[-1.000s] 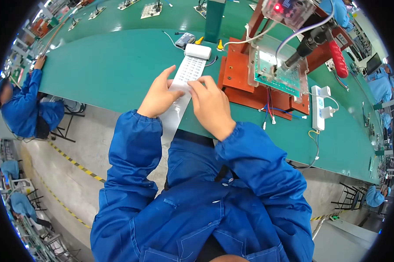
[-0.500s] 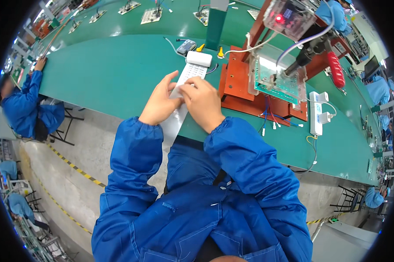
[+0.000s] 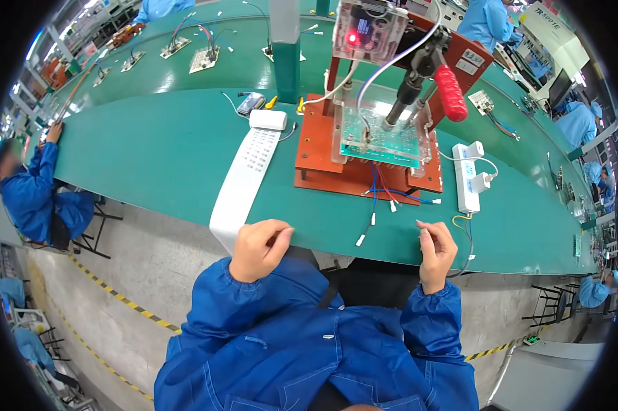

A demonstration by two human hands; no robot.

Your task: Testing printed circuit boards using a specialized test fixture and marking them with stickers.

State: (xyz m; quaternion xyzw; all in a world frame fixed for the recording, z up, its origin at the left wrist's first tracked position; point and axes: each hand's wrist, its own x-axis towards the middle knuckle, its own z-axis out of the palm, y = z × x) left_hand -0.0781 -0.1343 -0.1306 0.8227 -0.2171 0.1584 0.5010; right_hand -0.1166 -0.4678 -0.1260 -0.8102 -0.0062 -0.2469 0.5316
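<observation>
My left hand (image 3: 260,249) is closed at the table's front edge, just right of the lower end of a long white label strip (image 3: 235,194). The strip runs from its roll (image 3: 268,120) on the table down over the edge, with rows of small printed labels near the roll. Farther right, my right hand (image 3: 436,255) is curled with thumb and forefinger close together, below the power strip (image 3: 467,179). Anything inside either hand is too small or hidden to make out. Between and beyond the hands stands a red-brown test fixture (image 3: 316,147) holding a green circuit board (image 3: 381,140).
A red-handled toggle clamp (image 3: 451,94) presses down over the fixture. Loose wires with white connectors (image 3: 361,240) hang toward the front edge. A small grey device (image 3: 252,103) lies behind the roll. A green post (image 3: 286,72) rises behind. A person in blue (image 3: 31,185) sits at left.
Both hands have let go of the label strip and drawn back toward the table edge, the right one moving well to the right. My view has shifted, so the fixture now appears farther left.
</observation>
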